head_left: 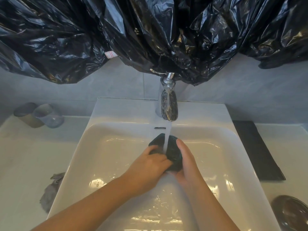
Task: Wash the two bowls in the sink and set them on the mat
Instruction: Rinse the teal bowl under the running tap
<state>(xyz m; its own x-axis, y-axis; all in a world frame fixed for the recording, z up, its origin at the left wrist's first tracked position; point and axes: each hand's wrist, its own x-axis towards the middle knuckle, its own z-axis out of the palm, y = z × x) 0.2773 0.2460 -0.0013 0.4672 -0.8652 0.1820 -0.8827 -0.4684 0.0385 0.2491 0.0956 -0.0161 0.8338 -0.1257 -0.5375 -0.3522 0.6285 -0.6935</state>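
Black plastic sheeting [150,30] hangs across the top of the frame. Below it a pale worktop [25,155] carries the white sink [103,114] in the middle. The black mat [255,147] lies at the right of the frame, just beside the sink's rim, with nothing on it.

Both hands are together over the middle of the basin. The left hand [150,162] has its fingers curled onto the left side of a dark bowl [173,152]. The right hand [186,162] lies along the bowl's right side with fingers straight, propping it. The bowl is tilted under the stream [166,139] from the chrome tap [168,105].

This looks like the rinse of the first bowl. To do it well:
- Let the right hand carry the weight while the left rubs round the inside and the rim.
- Turn the bowl bit by bit so the water reaches every part.
- Keep it low in the basin, since wet glaze slips and the stream splashes.
- Tip it to drain before it crosses to the mat.

A dark round dish [290,212] at the lower right of the worktop is probably the other bowl. Whether it has been washed cannot be told.
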